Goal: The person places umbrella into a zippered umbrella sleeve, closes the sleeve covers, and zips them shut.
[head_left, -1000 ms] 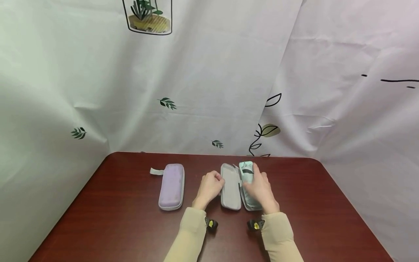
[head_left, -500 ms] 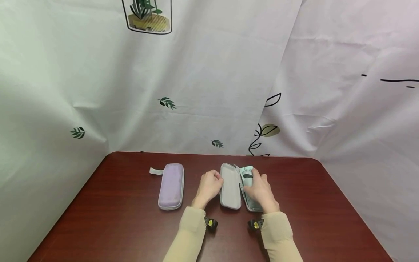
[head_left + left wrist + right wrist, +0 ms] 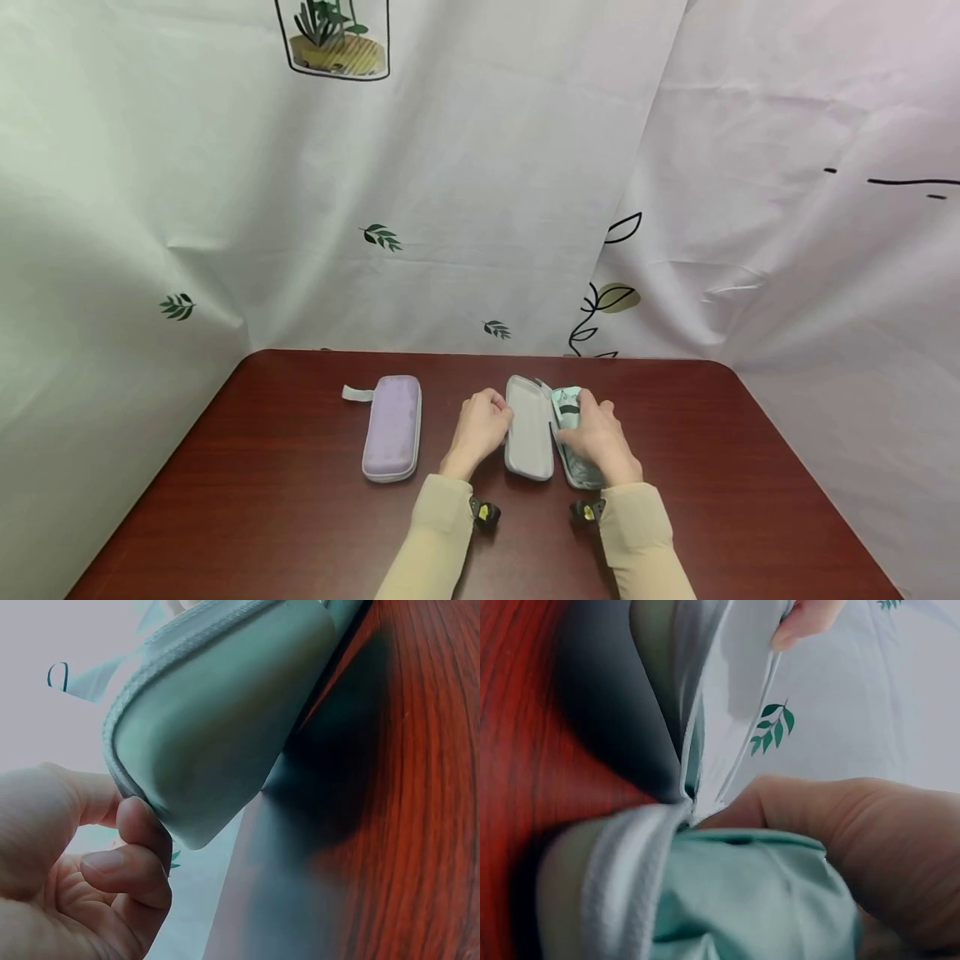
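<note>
A zippered hard case (image 3: 529, 433) with a pale grey lining lies unfolded on the table. My left hand (image 3: 480, 429) pinches the rim of its left half between thumb and fingers; that half leans up off the wood in the left wrist view. In the right half sits a mint-green folded umbrella (image 3: 757, 900), a bundle of thin satiny fabric with a dark mark near its far end. My right hand (image 3: 598, 437) spans this bundle, thumb on the hinge side and fingers on the far right. The palm hides much of the umbrella and the right half's outer edge.
A closed lilac zip case (image 3: 393, 425) with a pale strap (image 3: 358, 392) lies to the left on the dark red wooden table (image 3: 262, 467). Behind the table hangs a white cloth (image 3: 487, 167) printed with leaves. Each wrist carries a small black camera (image 3: 485, 514).
The umbrella's far end has moved down and toward me, deeper into the right half, with my right hand on it. The left hand stays at the rim of the left half.
</note>
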`<control>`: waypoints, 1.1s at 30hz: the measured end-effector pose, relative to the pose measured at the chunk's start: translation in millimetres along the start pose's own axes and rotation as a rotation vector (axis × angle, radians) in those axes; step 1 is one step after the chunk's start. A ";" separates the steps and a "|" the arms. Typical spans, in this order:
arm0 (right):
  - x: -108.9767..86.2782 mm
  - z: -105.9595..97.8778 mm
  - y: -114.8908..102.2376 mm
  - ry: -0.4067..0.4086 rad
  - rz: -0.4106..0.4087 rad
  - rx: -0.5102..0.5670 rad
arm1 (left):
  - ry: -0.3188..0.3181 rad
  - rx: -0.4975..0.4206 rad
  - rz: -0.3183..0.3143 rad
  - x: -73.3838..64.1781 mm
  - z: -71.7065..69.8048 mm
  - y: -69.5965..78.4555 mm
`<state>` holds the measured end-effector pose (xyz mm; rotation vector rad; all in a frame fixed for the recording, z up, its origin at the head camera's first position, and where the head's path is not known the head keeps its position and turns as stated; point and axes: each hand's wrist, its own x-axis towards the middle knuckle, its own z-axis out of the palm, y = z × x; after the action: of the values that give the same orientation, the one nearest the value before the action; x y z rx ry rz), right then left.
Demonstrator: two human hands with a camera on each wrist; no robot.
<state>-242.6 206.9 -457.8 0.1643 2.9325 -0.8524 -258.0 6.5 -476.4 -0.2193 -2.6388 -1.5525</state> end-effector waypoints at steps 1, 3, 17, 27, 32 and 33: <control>0.1 -0.4 0.2 -0.005 -0.001 -0.005 | 0.001 0.000 -0.001 -0.5 -0.2 0.5; -0.2 -1.7 0.1 -0.012 -0.003 -0.013 | 0.003 0.001 -0.004 -1.3 -0.6 1.5; -3.3 -17.0 9.4 -0.015 -0.054 -0.047 | -0.039 -0.024 -0.004 -4.8 4.8 0.7; -1.5 -41.8 44.6 0.074 -0.093 0.178 | -0.031 0.039 0.033 -4.6 5.3 3.8; 0.3 -42.5 60.6 0.058 -0.067 0.309 | -0.032 0.054 0.028 -3.8 5.3 6.3; 1.1 -42.1 63.6 0.059 -0.063 0.323 | -0.036 0.050 0.026 -3.3 5.9 6.3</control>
<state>-237.8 283.0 -456.1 0.1191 2.8445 -1.3490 -253.7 14.4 -474.3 -0.2796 -2.6873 -1.4873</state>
